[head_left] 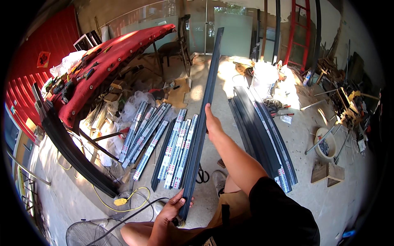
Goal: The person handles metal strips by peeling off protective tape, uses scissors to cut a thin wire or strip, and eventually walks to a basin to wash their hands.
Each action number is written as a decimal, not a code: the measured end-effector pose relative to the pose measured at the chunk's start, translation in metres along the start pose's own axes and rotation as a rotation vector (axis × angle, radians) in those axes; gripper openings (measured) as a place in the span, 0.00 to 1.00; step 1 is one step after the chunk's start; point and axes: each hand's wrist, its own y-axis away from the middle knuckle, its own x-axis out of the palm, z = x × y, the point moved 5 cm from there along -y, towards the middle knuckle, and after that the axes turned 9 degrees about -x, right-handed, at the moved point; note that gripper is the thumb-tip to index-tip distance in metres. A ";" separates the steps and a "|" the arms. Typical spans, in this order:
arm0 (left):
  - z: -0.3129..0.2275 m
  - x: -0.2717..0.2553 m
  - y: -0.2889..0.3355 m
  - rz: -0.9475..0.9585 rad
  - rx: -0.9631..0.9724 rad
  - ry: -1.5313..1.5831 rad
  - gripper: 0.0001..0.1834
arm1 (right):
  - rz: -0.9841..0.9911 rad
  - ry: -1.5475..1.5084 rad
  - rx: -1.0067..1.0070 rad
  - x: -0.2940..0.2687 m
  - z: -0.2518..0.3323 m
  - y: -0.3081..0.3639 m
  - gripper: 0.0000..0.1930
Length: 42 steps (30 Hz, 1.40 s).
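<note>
A long dark grey metal profile [212,76] stands at a slant before me, running from near my lap away toward the glass doors. My left hand [172,208] is closed round its near end. Farther up, my right hand [213,121] grips its middle from the right side, with most of the fingers hidden. Left of the profile, several shorter strips with blue-and-white printed film [176,151] lie on the floor, beside another group of filmed strips [143,133]. On my right lies a stack of long dark profiles [256,137], some with printed film.
A red-covered table [111,53] with hand tools stands at the far left, dark bent-looking profiles [74,147] leaning by it. A fan [92,234] and yellow cord [141,205] are near my left leg. At right are a bucket [325,143], a wooden block [328,174] and scrap.
</note>
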 end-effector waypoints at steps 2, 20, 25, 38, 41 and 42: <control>0.001 -0.002 -0.001 0.001 -0.007 -0.005 0.29 | 0.014 0.009 0.011 0.002 0.000 -0.001 0.58; 0.013 0.011 0.005 0.024 -0.048 0.135 0.32 | 0.145 0.025 0.037 0.004 -0.015 0.011 0.47; -0.014 0.030 0.001 0.049 -0.068 0.264 0.33 | 0.289 0.238 -0.007 -0.006 -0.040 -0.016 0.34; -0.056 0.003 0.004 -0.164 0.280 0.580 0.23 | 0.689 1.427 -0.122 -0.016 -0.131 -0.020 0.37; -0.055 -0.012 0.008 -0.294 0.322 0.584 0.24 | 0.862 1.689 -0.133 -0.014 -0.177 -0.008 0.35; -0.052 -0.018 0.006 -0.311 0.340 0.598 0.24 | 0.846 1.694 -0.075 -0.019 -0.195 -0.006 0.34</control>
